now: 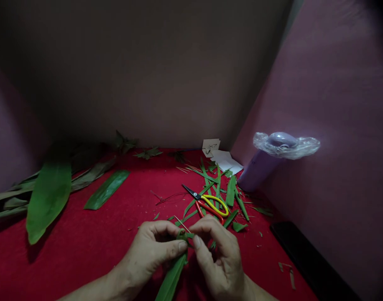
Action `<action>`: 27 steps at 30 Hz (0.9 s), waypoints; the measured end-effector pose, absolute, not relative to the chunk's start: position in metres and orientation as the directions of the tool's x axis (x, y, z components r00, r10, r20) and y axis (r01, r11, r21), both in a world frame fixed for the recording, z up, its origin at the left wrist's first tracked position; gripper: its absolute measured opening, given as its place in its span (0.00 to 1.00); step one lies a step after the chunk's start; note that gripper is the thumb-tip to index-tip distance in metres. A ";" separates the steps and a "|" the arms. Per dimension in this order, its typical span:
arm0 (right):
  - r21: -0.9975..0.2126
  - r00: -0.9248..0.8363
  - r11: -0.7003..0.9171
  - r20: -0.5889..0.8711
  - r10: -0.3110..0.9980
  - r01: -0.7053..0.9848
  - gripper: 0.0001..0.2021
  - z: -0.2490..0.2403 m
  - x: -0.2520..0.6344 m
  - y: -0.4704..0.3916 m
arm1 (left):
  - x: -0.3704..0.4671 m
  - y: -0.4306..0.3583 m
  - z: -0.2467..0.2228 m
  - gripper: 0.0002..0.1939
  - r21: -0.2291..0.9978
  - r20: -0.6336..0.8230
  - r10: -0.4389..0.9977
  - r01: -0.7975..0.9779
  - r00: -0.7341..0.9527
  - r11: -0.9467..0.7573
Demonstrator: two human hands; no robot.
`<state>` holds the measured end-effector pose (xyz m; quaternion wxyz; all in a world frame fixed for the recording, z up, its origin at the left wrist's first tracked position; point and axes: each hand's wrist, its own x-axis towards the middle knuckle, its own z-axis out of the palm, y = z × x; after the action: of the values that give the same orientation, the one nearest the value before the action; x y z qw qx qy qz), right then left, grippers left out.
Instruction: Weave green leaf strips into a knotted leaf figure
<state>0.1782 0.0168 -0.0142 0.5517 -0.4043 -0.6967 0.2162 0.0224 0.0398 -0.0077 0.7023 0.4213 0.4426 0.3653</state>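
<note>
My left hand (147, 248) is closed, its thumb and index finger pinching a folded green leaf (172, 276). The leaf's long blade hangs down toward the bottom edge, and its upper end is rolled into a small knob. My right hand (218, 255) is closed in a pinch right beside it. A thin toothpick-like stick (181, 223) slants up and left from the right fingertips. A short green leaf strip (189, 235) bridges the two hands; whether the right fingers grip it too is hard to see. Just beyond the right hand lie scissors (196, 195) with yellow and red handles.
Leaf strips (231, 190) and scraps litter the red cloth (94, 251) around the scissors. Large leaves (50, 196) lie at left, with a cut leaf piece (106, 190) nearby. Right are white papers (225, 161), a purple bottle (260, 167) with clear plastic and a black flat object (304, 251).
</note>
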 end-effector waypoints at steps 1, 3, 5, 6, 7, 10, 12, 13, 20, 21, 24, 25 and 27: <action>-0.761 -0.027 0.552 0.579 0.815 0.341 0.04 -0.015 0.180 0.019 | 0.021 0.041 -0.008 0.10 0.917 -0.313 0.886 -0.133 0.342 0.375; -0.783 0.063 0.473 0.540 0.839 0.403 0.04 -0.017 0.184 0.026 | 0.017 0.044 -0.007 0.10 0.924 -0.306 0.897 -0.126 0.320 0.361; -0.774 0.070 0.392 0.486 0.871 0.498 0.05 -0.017 0.187 0.034 | 0.012 0.051 -0.004 0.09 0.934 -0.283 0.917 -0.137 0.282 0.330; -0.748 0.032 0.365 0.457 0.889 0.555 0.06 -0.018 0.187 0.037 | 0.010 0.055 -0.003 0.08 0.933 -0.276 0.922 -0.156 0.270 0.325; -0.703 -0.032 0.356 0.430 0.902 0.615 0.06 -0.018 0.186 0.039 | 0.008 0.059 -0.001 0.08 0.935 -0.263 0.931 -0.172 0.254 0.311; -0.492 -0.200 0.356 0.341 0.918 0.795 0.03 -0.021 0.179 0.043 | 0.004 0.067 -0.002 0.07 0.943 -0.233 0.942 -0.181 0.240 0.280; -0.337 -0.251 0.343 0.288 0.924 0.877 0.03 -0.024 0.173 0.042 | 0.004 0.068 -0.006 0.08 0.945 -0.225 0.937 -0.173 0.268 0.277; -0.279 -0.259 0.333 0.271 0.927 0.901 0.04 -0.026 0.170 0.041 | 0.005 0.067 -0.008 0.08 0.947 -0.230 0.931 -0.156 0.284 0.282; -0.237 -0.240 0.307 0.274 0.932 0.922 0.11 -0.041 0.173 0.041 | 0.008 0.061 -0.013 0.09 0.932 -0.256 0.920 -0.175 0.297 0.316; -0.256 -0.220 0.295 0.284 0.933 0.920 0.11 -0.041 0.176 0.041 | 0.008 0.061 -0.013 0.10 0.932 -0.263 0.918 -0.169 0.297 0.322; -0.365 -0.155 0.304 0.384 0.910 0.880 0.09 -0.035 0.185 0.041 | 0.008 0.062 -0.013 0.10 0.928 -0.281 0.913 -0.160 0.295 0.337; -0.406 -0.148 0.338 0.432 0.890 0.849 0.08 -0.031 0.186 0.040 | 0.008 0.062 -0.013 0.10 0.926 -0.287 0.910 -0.159 0.299 0.344; -0.470 -0.181 0.467 0.533 0.826 0.749 0.08 -0.024 0.188 0.037 | 0.009 0.062 -0.013 0.10 0.924 -0.292 0.903 -0.151 0.314 0.351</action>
<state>0.1879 0.0373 -0.0237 0.3818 -0.5137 -0.7667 0.0506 0.0092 0.0619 -0.0134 0.6914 0.4229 0.4446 0.3815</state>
